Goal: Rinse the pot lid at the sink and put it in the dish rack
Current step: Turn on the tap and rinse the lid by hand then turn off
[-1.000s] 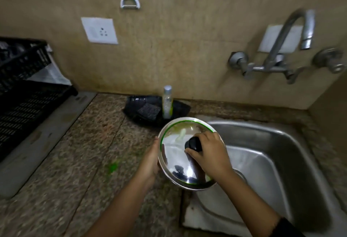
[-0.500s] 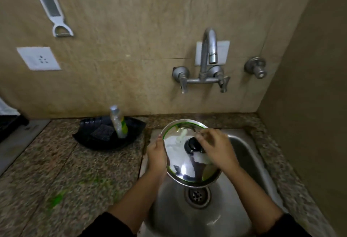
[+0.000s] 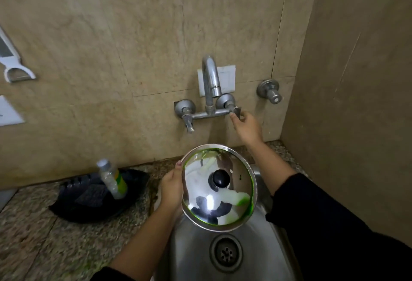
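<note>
No text, brand, number or sign could be read anywhere. The bottle [image 3: 112, 179] standing in the black tray [image 3: 73, 205] on the worktop [image 3: 55, 247] carried a yellow-green label, too blurred to make out any lettering.

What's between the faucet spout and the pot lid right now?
Nothing: in the head view, only bare wall tile shows between the faucet spout and the pot lid; no water is running.

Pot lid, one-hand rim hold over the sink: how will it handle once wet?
Pot lid looks like rigid polished steel, with green soap film: probably slippery at the rim. Left hand pinches only one edge, so it may pivot. The black knob likely offers a safer grip.
</note>
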Demonstrator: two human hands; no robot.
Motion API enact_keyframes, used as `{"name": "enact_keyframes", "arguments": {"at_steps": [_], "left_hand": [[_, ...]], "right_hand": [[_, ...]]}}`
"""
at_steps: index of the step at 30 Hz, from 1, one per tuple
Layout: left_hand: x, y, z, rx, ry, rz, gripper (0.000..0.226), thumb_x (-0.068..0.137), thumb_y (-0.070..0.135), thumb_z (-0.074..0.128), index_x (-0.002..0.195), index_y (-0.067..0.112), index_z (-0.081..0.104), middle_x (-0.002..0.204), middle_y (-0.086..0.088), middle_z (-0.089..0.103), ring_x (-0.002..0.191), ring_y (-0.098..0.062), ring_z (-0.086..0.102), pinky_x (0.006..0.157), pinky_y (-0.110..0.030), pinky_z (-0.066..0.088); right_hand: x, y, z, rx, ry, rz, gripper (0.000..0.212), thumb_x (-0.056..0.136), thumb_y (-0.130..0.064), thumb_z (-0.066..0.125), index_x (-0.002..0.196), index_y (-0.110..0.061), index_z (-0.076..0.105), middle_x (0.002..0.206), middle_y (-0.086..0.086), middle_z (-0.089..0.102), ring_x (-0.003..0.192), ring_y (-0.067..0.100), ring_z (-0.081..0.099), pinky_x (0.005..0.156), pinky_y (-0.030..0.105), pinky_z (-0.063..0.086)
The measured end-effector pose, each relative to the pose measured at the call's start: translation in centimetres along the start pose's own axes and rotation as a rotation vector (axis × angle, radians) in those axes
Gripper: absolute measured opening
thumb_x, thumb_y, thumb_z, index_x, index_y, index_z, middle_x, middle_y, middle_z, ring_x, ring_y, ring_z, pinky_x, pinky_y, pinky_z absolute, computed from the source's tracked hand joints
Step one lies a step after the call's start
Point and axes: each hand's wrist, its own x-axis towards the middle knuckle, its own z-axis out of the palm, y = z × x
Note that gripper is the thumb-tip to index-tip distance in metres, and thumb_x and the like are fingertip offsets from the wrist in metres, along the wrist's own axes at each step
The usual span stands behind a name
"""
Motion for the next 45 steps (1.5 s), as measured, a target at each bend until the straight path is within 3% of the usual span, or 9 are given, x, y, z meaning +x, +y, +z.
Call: {"name": "enact_keyframes", "arguments": {"at_steps": [6, 13, 21, 27, 30, 34, 37, 41, 45], "left_hand": [[0.1, -0.2, 0.4, -0.038, -0.077, -0.017, 0.036, 0.096, 0.030, 0.051, 0.076, 0.009, 0.071, 0.067, -0.003, 0.074, 0.069, -0.023, 0.068, 0.070, -0.033, 0.054], [0.1, 0.1, 1.2, -0.062, -0.092, -0.035, 0.035, 0.096, 0.029, 0.050, 0.081, 0.005, 0.070, 0.063, -0.001, 0.074, 0.060, -0.017, 0.069, 0.053, -0.022, 0.054], [0.0, 0.4, 2.0, -0.058, -0.098, -0.024, 0.032, 0.097, 0.025, 0.049, 0.079, 0.004, 0.067, 0.050, 0.005, 0.069, 0.043, -0.004, 0.063, 0.041, -0.013, 0.046], [0.5, 0.2, 2.0, -0.033, -0.060, -0.042, 0.035, 0.096, 0.030, 0.050, 0.085, 0.003, 0.070, 0.068, -0.005, 0.070, 0.059, -0.017, 0.064, 0.044, -0.013, 0.047], [1.2, -0.1, 2.1, -0.031, -0.065, -0.060, 0.036, 0.096, 0.031, 0.050, 0.086, 0.003, 0.070, 0.071, -0.007, 0.072, 0.063, -0.021, 0.066, 0.052, -0.020, 0.052], [1.3, -0.1, 2.8, -0.009, -0.101, -0.051, 0.034, 0.096, 0.027, 0.051, 0.075, 0.008, 0.070, 0.064, -0.004, 0.073, 0.060, -0.018, 0.067, 0.058, -0.025, 0.053], [1.1, 0.2, 3.1, -0.006, -0.128, -0.008, 0.032, 0.096, 0.026, 0.051, 0.078, 0.009, 0.071, 0.072, -0.006, 0.073, 0.067, -0.016, 0.068, 0.061, -0.020, 0.054], [1.0, 0.5, 3.1, 0.028, -0.138, -0.004, 0.038, 0.096, 0.027, 0.050, 0.065, 0.010, 0.064, 0.044, 0.004, 0.063, 0.039, -0.006, 0.057, 0.039, -0.014, 0.042], [1.1, 0.3, 3.0, 0.020, -0.151, -0.007, 0.034, 0.096, 0.027, 0.050, 0.071, 0.010, 0.066, 0.056, 0.001, 0.067, 0.050, -0.010, 0.062, 0.049, -0.019, 0.046]], "right_hand": [[0.6, -0.6, 0.2, -0.145, 0.030, -0.022, 0.043, 0.095, -0.050, 0.042, 0.081, -0.012, 0.058, 0.073, 0.006, 0.060, 0.069, 0.025, 0.053, 0.056, 0.030, 0.032], [1.7, -0.8, 0.0, -0.248, 0.008, -0.028, 0.058, 0.099, -0.050, 0.027, 0.097, -0.008, 0.067, 0.094, 0.018, 0.070, 0.090, 0.035, 0.063, 0.070, 0.033, 0.040], [2.1, 0.6, -0.2, 0.028, -0.052, 0.037, 0.052, 0.092, -0.060, 0.033, 0.073, -0.020, 0.061, 0.086, 0.016, 0.071, 0.085, 0.033, 0.067, 0.085, 0.052, 0.054], [-3.5, 1.6, -1.0, -0.142, -0.057, 0.025, 0.054, 0.095, -0.048, 0.043, 0.134, -0.011, 0.046, 0.132, 0.011, 0.058, 0.118, 0.029, 0.056, 0.098, 0.044, 0.045], [-7.1, 3.6, -0.3, -0.506, -0.288, -0.060, 0.048, 0.096, -0.046, 0.042, 0.132, -0.014, 0.047, 0.138, 0.011, 0.052, 0.119, 0.027, 0.054, 0.099, 0.042, 0.045], [-8.7, 3.8, 2.0, -0.747, -0.398, -0.339, 0.067, 0.096, -0.052, 0.034, 0.149, -0.012, 0.025, 0.158, 0.009, 0.024, 0.145, 0.023, 0.023, 0.117, 0.036, 0.021], [-10.0, 3.4, 3.2, -0.792, -0.524, -0.572, 0.065, 0.098, -0.049, 0.032, 0.151, -0.015, 0.019, 0.160, 0.003, 0.019, 0.148, 0.015, 0.013, 0.118, 0.031, 0.010], [-8.6, 4.3, 1.5, -0.731, -0.250, -0.277, 0.063, 0.098, -0.050, 0.028, 0.151, -0.017, 0.019, 0.160, 0.003, 0.020, 0.146, 0.018, 0.022, 0.117, 0.032, 0.015], [-10.7, 3.6, 3.3, -0.750, -0.469, -0.593, 0.058, 0.099, -0.043, 0.031, 0.151, -0.019, 0.022, 0.159, 0.000, 0.024, 0.146, 0.015, 0.021, 0.117, 0.032, 0.016]]}}
